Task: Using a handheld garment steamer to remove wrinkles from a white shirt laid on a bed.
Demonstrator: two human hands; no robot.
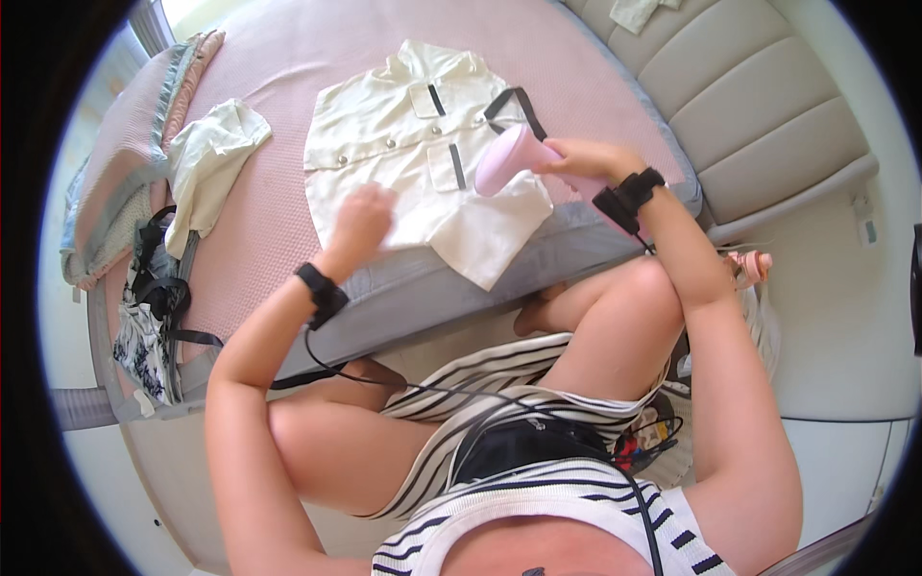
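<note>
A white button-front garment (pixel 403 129) with black-trimmed pocket flaps and a collar lies spread on the pink quilted bed cover (pixel 281 43). My right hand (pixel 591 160) grips the handle of a pink handheld garment steamer (pixel 508 158); its head is over the garment's right part. A black strap (pixel 529 111) lies beside the steamer head. My left hand (pixel 366 212), somewhat blurred, is over the garment's lower left edge with fingers curled; whether it touches or pinches the fabric cannot be told.
Another white garment (pixel 216 155) and a black-and-white patterned garment (pixel 148 317) lie on the bed's left side, near folded bedding (pixel 126 137). A padded headboard (pixel 763 108) stands at the right. A pink bottle (pixel 753 268) is by my right elbow. Cables run from both wristbands.
</note>
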